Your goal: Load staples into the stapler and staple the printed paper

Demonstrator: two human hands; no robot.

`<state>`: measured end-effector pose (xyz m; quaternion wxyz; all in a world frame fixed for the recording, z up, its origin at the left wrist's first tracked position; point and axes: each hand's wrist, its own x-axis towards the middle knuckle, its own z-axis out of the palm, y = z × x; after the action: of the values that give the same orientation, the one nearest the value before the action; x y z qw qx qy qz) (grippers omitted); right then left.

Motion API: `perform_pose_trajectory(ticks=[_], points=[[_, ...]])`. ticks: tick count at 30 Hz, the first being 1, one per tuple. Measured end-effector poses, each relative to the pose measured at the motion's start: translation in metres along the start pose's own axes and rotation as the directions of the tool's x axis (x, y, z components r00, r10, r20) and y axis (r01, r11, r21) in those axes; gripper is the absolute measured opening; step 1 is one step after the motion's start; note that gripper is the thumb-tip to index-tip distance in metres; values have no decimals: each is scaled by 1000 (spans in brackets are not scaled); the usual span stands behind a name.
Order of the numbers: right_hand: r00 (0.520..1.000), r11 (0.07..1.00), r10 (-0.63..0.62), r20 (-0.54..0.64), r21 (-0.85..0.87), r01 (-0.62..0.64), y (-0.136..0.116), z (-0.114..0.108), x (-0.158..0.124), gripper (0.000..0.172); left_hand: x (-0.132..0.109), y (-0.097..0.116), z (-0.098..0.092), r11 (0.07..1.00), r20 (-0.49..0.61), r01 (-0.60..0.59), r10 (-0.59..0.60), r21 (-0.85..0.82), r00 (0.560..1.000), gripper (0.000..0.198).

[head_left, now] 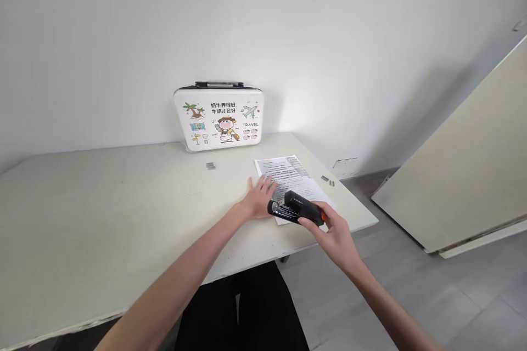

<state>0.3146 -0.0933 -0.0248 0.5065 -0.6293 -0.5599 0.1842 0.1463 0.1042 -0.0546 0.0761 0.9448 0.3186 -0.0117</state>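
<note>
A black stapler (297, 208) with an orange end is gripped in my right hand (332, 233), just above the near edge of a printed sheet of paper (293, 178). My left hand (260, 198) lies flat on the table with fingers stretched out, its fingertips touching the paper's left edge. The paper lies near the right end of the cream table (123, 214). The stapler's front end points left, towards my left hand.
A white case (218, 117) with cartoon pictures and a black handle leans against the wall at the back of the table. Small strips of staples (210, 165) lie left of the paper, more staples (328, 180) to its right. A large cream board (465, 164) leans at the right on the grey floor.
</note>
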Motion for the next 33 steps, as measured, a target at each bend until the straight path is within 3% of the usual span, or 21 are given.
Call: perform_pose_trajectory(ticks=[5, 9, 12, 16, 20, 23, 27, 30, 33], points=[[1000, 1000, -23, -3, 18, 23, 1, -5, 0, 36, 44, 8, 12, 998, -69, -19, 14, -58, 998, 77], [1000, 1000, -23, 0, -6, 23, 0, -4, -1, 35, 34, 6, 14, 992, -148, -41, 23, -116, 989, 75], [999, 1000, -31, 22, 2, 31, 1, 1, -2, 34, -5, -5, 10, 986, -191, -45, 14, -158, 981, 72], [997, 999, -20, 75, 38, 17, 2, 20, -2, 34, -87, -33, 6, 960, -247, -30, -41, -278, 968, 73], [988, 998, -9, 156, 59, 0, 1, 53, 3, 32, -177, -62, 8, 961, -274, 119, -188, -248, 943, 69], [970, 997, -32, 240, 71, 15, -4, 83, 10, 28, -228, -73, 12, 941, -314, 252, -316, -228, 896, 69], [945, 993, -93, 315, 100, 65, -17, 122, 22, 26, -257, -72, 13, 897, -323, 360, -431, -257, 842, 72], [928, 988, -119, 353, 139, 73, -23, 141, 26, 28, -259, -68, 11, 854, -294, 417, -504, -312, 812, 68], [921, 987, -127, 368, 141, 80, -25, 147, 26, 31, -257, -65, 8, 825, -279, 433, -540, -363, 794, 65]])
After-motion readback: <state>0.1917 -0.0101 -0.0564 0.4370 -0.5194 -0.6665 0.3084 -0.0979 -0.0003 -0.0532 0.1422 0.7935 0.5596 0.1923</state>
